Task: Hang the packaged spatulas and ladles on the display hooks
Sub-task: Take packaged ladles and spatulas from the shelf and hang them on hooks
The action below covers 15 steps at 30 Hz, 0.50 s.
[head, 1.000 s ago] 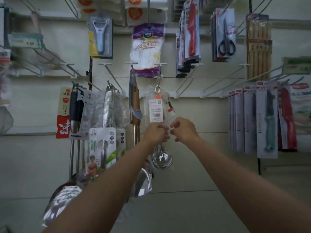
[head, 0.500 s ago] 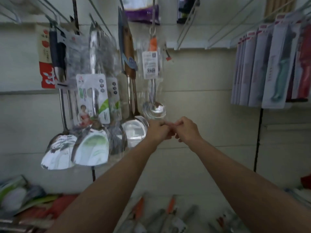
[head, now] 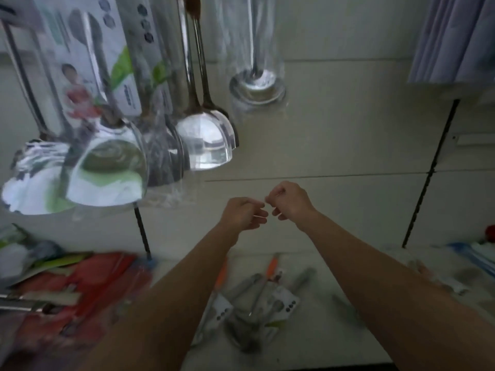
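My left hand and right hand sit close together at mid-height before the wall panel, fingers curled inward, fingertips nearly meeting. Neither visibly holds anything; a thin item pinched between them cannot be ruled out. Above, the hung stock: a small ladle in a clear glossy sleeve, and to its left the broad spatulas — polished steel, mirror-bright blades, some with printed card backings. The hooks themselves are out of view. Below my forearms, the desk carries a loose pile of packaged utensils with orange and grey handles, blurred. Judgement: part done — several items hang, the pile remains.
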Motion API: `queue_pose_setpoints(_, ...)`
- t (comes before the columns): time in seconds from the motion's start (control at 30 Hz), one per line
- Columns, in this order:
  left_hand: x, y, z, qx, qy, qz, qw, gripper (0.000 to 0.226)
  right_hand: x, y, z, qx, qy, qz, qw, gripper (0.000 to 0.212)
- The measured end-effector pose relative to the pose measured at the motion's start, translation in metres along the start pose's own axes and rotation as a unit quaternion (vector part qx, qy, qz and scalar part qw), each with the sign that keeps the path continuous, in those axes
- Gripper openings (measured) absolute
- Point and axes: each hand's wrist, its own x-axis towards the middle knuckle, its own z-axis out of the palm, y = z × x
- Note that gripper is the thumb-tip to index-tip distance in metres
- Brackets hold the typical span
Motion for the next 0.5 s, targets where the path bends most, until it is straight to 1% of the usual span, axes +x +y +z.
queue_pose_setpoints(0.1,0.015,-0.027,-0.006,0.050,-0.025,-0.049,0.997,0.021,0.007,0.025,0.015,-0.049,-0.082,0.034,0.995,0.017)
queue_pose_setpoints(0.17,0.025,-0.045,-0.008,0.083,-0.047,-0.085,0.992,0.022,0.011,0.038,0.026,-0.076,-0.127,0.047,0.988,0.010)
queue_pose_setpoints(0.27,0.038,-0.074,-0.012,0.103,-0.054,-0.111,0.987,0.017,0.020,0.058,0.039,-0.082,-0.148,0.057,0.984,0.010)
queue_pose_setpoints(0.4,0.052,-0.109,-0.025,0.079,-0.003,-0.141,0.987,0.013,0.029,0.086,0.053,-0.094,-0.174,0.070,0.978,0.015)
queue_pose_setpoints(0.5,0.059,-0.132,-0.030,0.070,0.010,-0.175,0.982,0.007,0.034,0.109,0.060,-0.106,-0.177,0.089,0.974,0.014)
